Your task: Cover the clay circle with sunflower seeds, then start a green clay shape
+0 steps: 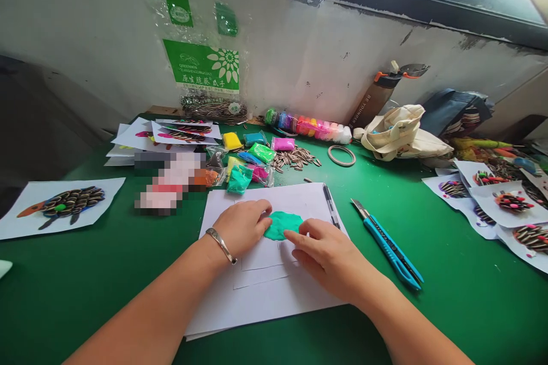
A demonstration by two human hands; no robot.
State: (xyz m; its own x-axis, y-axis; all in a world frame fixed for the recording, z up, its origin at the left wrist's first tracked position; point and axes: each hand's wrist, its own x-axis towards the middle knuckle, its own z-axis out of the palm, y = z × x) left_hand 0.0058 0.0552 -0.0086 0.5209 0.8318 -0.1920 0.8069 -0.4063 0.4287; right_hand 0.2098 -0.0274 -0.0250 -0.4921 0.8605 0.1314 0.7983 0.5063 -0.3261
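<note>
The left hand (pixel 242 228) and right hand (pixel 319 254), fingers spread, press a flattened patch of soft, light teal-green modelling clay (pixel 282 226) onto a white paper sheet (pixel 261 291); it seems best peeled from its edge

A sheet of paper (pixel 265 291) lies on the counter (pixel 471 319), with clay (pixel 280 225) on it between the left hand (pixel 242 228) and right hand (pixel 325 256). A craft knife (pixel 387 242) lies right of the sheet, a pen (pixel 330 205) along its edge, and clay packets (pixel 252 151) and loose seeds (pixel 295 158) behind it.
</note>
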